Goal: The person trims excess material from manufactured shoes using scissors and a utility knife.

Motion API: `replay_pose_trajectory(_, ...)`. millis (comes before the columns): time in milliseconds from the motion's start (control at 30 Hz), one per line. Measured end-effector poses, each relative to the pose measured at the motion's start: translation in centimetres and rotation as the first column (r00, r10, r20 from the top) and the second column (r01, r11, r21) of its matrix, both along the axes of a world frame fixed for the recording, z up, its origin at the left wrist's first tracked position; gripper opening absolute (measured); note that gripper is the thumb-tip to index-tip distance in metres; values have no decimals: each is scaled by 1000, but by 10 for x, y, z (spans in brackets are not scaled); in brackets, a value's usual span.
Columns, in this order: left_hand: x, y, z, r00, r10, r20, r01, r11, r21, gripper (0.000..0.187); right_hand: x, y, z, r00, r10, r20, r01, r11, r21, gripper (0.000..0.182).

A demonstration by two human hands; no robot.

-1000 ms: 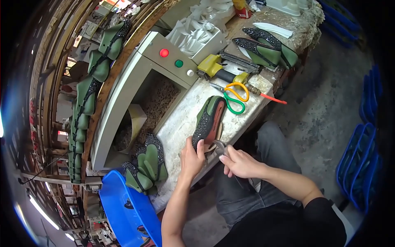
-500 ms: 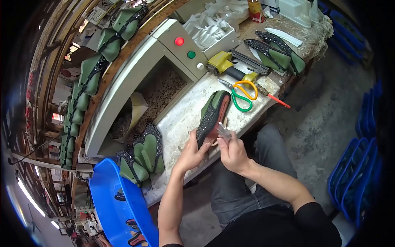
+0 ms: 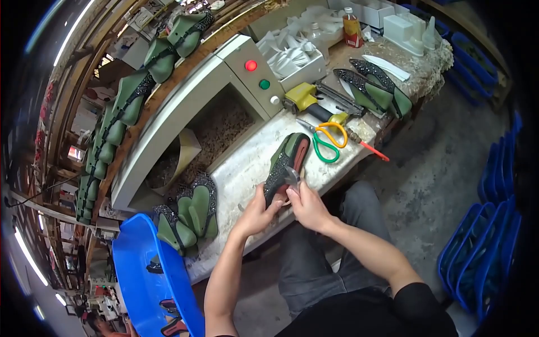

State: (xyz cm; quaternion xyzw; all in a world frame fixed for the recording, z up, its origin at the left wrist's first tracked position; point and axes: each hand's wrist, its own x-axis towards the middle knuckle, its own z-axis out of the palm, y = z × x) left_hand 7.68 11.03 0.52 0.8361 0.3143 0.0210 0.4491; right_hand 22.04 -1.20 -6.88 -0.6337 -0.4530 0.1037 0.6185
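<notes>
A black glittery shoe upper on a green last (image 3: 279,171) is held sole-side towards me, its reddish underside showing, toe pointing away over the bench. My left hand (image 3: 255,214) is closed round its near end. My right hand (image 3: 310,209) is closed on a grey metal tool with a jaw-like head (image 3: 292,176), which lies against the shoe's edge. Most of the tool's handle is hidden in the fingers. Beyond the toe lie scissors (image 3: 325,147) with one orange and one green handle. Several similar shoes on green lasts (image 3: 196,212) rest to the left.
A beige machine (image 3: 227,62) with a red light stands behind the bench (image 3: 247,160). A yellow nail gun (image 3: 306,98) and more shoes (image 3: 370,90) lie at the back right. A blue tub (image 3: 132,264) is at left, blue racks (image 3: 477,253) at right.
My right hand has shifted slightly, and the tool's head now lies further over the shoe's edge. The left hand keeps its hold. The whole view has shifted a little.
</notes>
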Motion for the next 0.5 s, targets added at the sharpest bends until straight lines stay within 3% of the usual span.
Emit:
replay_pose_trajectory(133,8,5,11,999,-30,17,28,992,122,65,20,-17,16,861,21,-508,-155,963,-223,23)
replay_pose_trajectory(200,14,15,5,964,-141,224,82,963,256,67,30,-26,-3,774,14,-633,-163,971,-178,19)
replay_pose_trajectory(233,19,17,28,999,-22,-33,20,998,-67,65,33,-26,-4,704,59,-707,-188,977,-106,17)
replay_pose_trajectory(267,27,13,12,993,121,-11,-120,991,56,66,37,-25,0,623,116,-774,-219,975,-30,15)
replay_pose_trajectory(300,32,10,-7,968,249,19,-249,954,167,68,36,-26,7,573,115,-812,-232,972,-26,13)
replay_pose_trajectory(367,38,11,-5,966,257,29,-246,880,406,65,39,-22,9,639,103,-762,-227,972,-59,15)
replay_pose_trajectory(500,30,15,15,941,291,170,-333,884,330,60,43,-15,32,682,119,-722,-235,970,-62,18)
